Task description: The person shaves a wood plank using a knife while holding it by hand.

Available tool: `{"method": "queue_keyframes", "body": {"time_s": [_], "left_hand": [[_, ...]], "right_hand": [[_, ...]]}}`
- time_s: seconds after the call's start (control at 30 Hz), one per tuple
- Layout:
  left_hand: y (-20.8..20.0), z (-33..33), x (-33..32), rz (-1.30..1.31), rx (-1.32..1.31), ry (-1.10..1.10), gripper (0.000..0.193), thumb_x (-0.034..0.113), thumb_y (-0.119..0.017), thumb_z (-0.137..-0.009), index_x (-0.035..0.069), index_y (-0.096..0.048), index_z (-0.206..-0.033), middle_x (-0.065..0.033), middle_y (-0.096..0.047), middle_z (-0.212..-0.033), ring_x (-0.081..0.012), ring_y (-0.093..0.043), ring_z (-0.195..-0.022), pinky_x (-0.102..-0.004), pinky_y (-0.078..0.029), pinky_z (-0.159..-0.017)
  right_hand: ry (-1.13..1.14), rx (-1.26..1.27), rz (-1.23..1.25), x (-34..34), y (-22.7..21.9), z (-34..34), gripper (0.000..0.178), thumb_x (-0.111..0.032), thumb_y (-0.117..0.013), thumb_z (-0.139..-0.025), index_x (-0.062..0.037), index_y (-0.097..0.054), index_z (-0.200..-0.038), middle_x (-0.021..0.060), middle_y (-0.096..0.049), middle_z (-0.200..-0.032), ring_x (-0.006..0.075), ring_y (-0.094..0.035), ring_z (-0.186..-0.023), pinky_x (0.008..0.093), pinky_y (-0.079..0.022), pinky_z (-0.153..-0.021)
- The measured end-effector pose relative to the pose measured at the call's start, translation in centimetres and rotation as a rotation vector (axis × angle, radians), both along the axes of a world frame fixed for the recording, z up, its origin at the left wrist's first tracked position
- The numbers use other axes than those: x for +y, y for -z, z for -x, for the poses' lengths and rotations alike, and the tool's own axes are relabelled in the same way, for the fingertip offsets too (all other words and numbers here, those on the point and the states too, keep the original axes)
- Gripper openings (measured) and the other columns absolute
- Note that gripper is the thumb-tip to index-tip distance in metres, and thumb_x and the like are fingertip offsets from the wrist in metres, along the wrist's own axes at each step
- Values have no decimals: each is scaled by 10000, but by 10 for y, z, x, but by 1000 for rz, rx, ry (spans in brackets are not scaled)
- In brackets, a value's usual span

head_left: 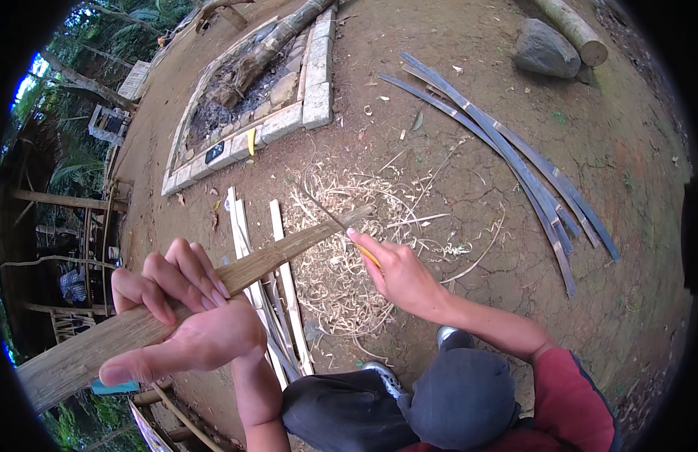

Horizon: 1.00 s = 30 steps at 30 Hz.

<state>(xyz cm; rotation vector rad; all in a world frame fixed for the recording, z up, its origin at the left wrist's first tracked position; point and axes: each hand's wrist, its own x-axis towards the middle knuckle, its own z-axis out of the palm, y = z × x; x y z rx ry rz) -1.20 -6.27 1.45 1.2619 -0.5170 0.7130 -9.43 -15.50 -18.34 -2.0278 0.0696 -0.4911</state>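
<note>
One long wooden strip (292,246), clasped in left hand (206,331), slanting above curled shavings (341,290) on bare earth (515,324); one yellow-handled knife (335,219), gripped in right hand (405,279), crossing strip's far end.

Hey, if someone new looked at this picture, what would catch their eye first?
Probably the long wooden strip, running from the lower left through the left hand to the centre, where the right hand holds a knife across it near the far end. Next, the pale shavings heaped on the ground at centre, then the dark slats lying at upper right.
</note>
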Motion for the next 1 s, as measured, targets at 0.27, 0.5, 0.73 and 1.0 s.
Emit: {"method": "queue_keyframes", "body": {"time_s": [0.27, 0.5, 0.73, 1.0], "left_hand": [[-1, -1, 4, 19, 6, 22, 733, 854, -258, -851, 141, -253, -683, 19, -206, -513, -74, -169, -407, -196, -161, -354], [-1, 1, 9, 1, -12, 0, 736, 857, -240, -849, 143, -260, -677, 18, -213, -490, -74, -165, -387, -202, -157, -348], [3, 0, 13, -23, -26, 29, 732, 862, -240, -844, 151, -256, -669, 20, -208, -486, -82, -171, -398, -203, -176, -363], [-1, -4, 14, -58, -20, -12, 747, 888, -280, -812, 154, -245, -680, 26, -193, -525, -74, -176, -430, -197, -173, -374]], "right_hand": [[20, -104, 20, 10, 21, 5, 505, 11, -572, -920, -26, -473, -1414, 169, -607, -754, 232, -607, -588, 405, -509, -514], [36, -212, -64, 4, -18, -2, 465, -7, -573, -936, -22, -482, -1392, 158, -616, -746, 233, -607, -587, 361, -508, -535], [-54, 596, -111, -3, 69, -14, 484, 23, -584, -915, -50, -498, -1386, 134, -613, -656, 249, -616, -532, 364, -483, -484], [63, 33, -176, -23, 29, 13, 382, -49, -552, -957, -32, -490, -1334, 191, -660, -714, 303, -651, -550, 404, -477, -487]]}}
